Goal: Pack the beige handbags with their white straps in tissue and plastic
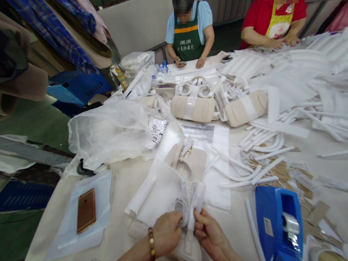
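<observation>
A beige handbag (pixel 197 163) lies in front of me, partly covered by white wrapping sheet (pixel 163 187). Its strap runs toward me, wrapped in a strip of white packing film (pixel 197 201). With thumb and fingers my right hand (pixel 211 234) pinches the lower edge of that film. My left hand (pixel 167 233), a beaded bracelet at its wrist, is closed beside the strap, next to a clear-looking coiled loop (pixel 180 206). What its fingers grip is hidden. Below both hands, a pale beige end piece (pixel 188 252) rests on the table.
A blue tape dispenser (pixel 264 228) stands at right, near white foam tubes (pixel 264 171). Two beige bags (pixel 193 109) lie further back. On the left are a phone (pixel 86 210) on white sheets and a large plastic bag (pixel 110 129). Two people work across the table.
</observation>
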Tool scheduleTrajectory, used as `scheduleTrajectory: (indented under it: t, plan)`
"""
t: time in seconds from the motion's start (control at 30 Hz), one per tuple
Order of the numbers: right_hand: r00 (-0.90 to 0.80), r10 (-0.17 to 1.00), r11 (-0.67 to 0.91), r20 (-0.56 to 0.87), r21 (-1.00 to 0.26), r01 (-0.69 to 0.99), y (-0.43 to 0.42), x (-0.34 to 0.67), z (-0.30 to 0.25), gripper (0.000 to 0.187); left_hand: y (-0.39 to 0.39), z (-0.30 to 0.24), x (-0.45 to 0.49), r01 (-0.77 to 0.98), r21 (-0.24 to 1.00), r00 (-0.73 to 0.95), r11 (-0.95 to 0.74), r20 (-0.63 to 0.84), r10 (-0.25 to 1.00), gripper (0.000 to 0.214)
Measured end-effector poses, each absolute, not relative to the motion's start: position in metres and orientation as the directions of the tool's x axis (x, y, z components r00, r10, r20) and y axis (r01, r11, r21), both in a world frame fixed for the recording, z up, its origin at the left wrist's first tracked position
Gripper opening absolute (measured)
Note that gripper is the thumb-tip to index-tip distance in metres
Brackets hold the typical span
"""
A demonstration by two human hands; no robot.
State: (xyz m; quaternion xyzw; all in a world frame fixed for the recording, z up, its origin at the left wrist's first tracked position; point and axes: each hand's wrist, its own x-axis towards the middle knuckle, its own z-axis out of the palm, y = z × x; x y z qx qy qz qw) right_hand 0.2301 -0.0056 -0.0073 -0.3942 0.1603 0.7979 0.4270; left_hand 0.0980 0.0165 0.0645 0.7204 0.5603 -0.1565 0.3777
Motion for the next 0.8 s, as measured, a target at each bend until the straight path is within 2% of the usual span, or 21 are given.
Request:
scheduleTrajectory:
  t: [0.07,0.1,0.23,0.33,0.5,0.8]
  plan:
    - [-0.314,0.567,-0.578,-0.762,-0.096,-0.81,-0.005,0.229,-0.006,0.047,0.013,0.07,0.106,0.91,0.403,0.221,0.092,-0.662,0.716,0.02]
    - [-0.31,0.573,-0.575,-0.758,-0.103,-0.812,-0.005,0.228,-0.006,0.047,0.011,0.071,0.111,0.908,0.398,0.181,0.127,-0.649,0.739,0.019]
    - [-0.32,0.593,-0.57,-0.738,-0.105,-0.815,-0.006,0.225,-0.007,0.049,-0.004,0.067,0.13,0.971,0.24,0.114,-0.012,-0.415,0.903,0.02]
    - [-0.345,0.598,-0.571,-0.723,-0.083,-0.816,-0.007,0.224,-0.009,0.052,-0.012,0.061,0.138,0.97,0.228,0.148,-0.079,-0.302,0.942,0.014]
    - [-0.359,0.601,-0.561,-0.714,-0.057,-0.826,-0.01,0.222,-0.009,0.047,-0.016,0.046,0.139,0.97,0.245,0.072,0.004,-0.304,0.95,0.015]
    - [-0.358,0.594,-0.591,-0.72,-0.09,-0.802,-0.007,0.231,-0.006,0.022,-0.016,0.031,0.13,0.951,0.307,0.062,0.044,-0.325,0.944,0.018]
